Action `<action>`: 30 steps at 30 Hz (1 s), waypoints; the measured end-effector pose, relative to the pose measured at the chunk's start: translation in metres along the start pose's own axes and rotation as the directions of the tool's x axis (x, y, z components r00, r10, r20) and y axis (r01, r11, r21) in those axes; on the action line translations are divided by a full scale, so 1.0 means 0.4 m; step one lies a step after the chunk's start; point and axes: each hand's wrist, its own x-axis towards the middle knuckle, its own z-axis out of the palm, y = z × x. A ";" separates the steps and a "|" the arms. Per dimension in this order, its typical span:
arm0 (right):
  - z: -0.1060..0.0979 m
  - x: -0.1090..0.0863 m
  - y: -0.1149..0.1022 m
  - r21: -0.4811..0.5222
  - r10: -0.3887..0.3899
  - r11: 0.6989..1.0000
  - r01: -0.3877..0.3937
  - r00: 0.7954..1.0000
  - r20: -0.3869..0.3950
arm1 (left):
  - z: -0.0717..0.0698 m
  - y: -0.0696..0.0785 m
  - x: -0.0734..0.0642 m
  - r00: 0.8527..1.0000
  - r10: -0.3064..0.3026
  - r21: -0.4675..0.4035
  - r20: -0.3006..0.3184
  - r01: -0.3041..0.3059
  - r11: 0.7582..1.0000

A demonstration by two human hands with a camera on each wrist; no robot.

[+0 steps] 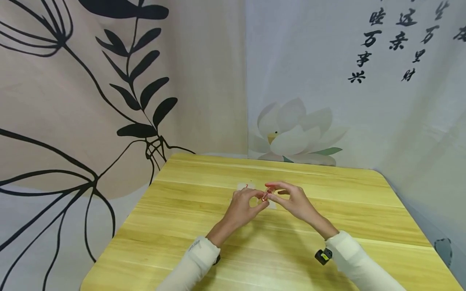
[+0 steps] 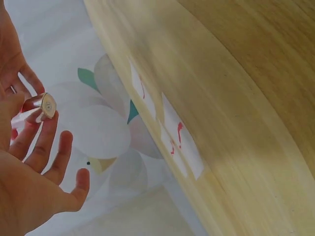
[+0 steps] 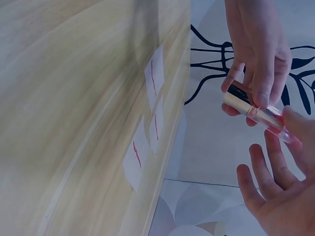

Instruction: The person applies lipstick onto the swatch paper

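A lip gloss tube (image 3: 284, 132) with clear, pink-tinted walls and a shiny gold cap (image 3: 239, 101) is held between both hands above the table. My left hand (image 1: 240, 205) pinches the gold cap end. In the left wrist view the round end of the cap (image 2: 48, 105) faces the camera. With thumb and fingertips my right hand (image 1: 299, 203) grips the clear pink end, its other fingers spread outward. The hands almost meet at the tube, and fingers cover parts of it.
White paper slips (image 3: 135, 160) bearing red strokes lie on the wooden table (image 1: 174, 226), near its far edge and partly behind the hands in the head view. Printed cloth (image 1: 204, 81) hangs behind the table. A small black device (image 1: 323, 256) sits at the right wrist.
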 end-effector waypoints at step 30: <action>-0.035 -0.057 0.024 -0.039 -0.014 0.999 0.018 0.994 0.108 | -0.129 -0.115 0.035 0.951 -0.290 0.018 -0.109 0.294 0.956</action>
